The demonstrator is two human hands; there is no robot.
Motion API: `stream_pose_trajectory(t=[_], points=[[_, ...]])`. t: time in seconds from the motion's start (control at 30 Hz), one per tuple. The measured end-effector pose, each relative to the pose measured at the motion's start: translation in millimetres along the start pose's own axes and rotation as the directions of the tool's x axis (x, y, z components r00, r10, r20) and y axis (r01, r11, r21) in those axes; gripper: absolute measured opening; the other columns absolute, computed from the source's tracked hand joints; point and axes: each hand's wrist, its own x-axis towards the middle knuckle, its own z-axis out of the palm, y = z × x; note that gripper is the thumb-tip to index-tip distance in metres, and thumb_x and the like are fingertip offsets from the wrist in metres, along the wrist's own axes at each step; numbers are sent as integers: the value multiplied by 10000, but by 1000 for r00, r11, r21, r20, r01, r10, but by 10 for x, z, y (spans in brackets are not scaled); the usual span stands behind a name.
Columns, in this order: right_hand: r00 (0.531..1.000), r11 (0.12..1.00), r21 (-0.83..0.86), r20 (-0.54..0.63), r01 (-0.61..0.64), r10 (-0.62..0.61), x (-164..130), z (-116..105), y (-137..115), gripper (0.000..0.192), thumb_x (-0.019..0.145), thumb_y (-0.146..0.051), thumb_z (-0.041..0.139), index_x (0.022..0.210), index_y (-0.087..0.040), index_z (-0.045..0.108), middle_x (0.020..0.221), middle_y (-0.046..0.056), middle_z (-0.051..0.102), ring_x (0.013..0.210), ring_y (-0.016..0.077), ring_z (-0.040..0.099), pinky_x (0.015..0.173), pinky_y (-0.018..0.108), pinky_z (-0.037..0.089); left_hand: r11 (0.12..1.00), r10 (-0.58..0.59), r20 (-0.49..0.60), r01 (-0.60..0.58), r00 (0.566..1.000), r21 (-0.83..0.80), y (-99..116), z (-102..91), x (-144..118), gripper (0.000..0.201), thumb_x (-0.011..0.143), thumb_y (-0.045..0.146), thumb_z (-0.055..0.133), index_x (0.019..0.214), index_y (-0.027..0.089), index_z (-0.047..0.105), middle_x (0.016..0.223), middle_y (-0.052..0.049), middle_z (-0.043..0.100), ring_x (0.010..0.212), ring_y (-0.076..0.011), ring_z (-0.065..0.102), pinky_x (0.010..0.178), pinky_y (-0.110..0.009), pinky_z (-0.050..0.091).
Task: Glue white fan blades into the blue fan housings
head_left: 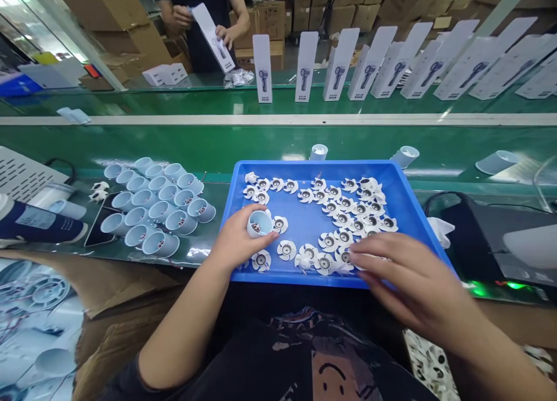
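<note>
Head view: left hand (237, 238) grips a pale cup-shaped housing (260, 223), open end up, over the blue tray (304, 168) at frame centre. Right hand (400, 273), fingers spread, rests on white fan blades (343, 215) at lower right, ready for picking.

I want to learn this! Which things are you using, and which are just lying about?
In use: left hand holding a small cup; right hand on fan blades; blue tray.
Lying about: stacked cups, white boxes, spray can.
</note>
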Motion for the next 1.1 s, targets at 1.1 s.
stream_pose_trajectory(t=[1.1], points=[[767, 880, -391, 466, -269, 441, 977, 378, 68, 165, 834, -93, 553, 991, -103, 603, 1005, 133, 588, 882, 245, 605, 830, 446, 495, 970, 91, -172, -127, 981, -207, -11, 8, -146, 532, 683, 291, 783, 1146, 204, 536, 1176, -72, 642, 1106, -252, 605, 979, -414, 463]])
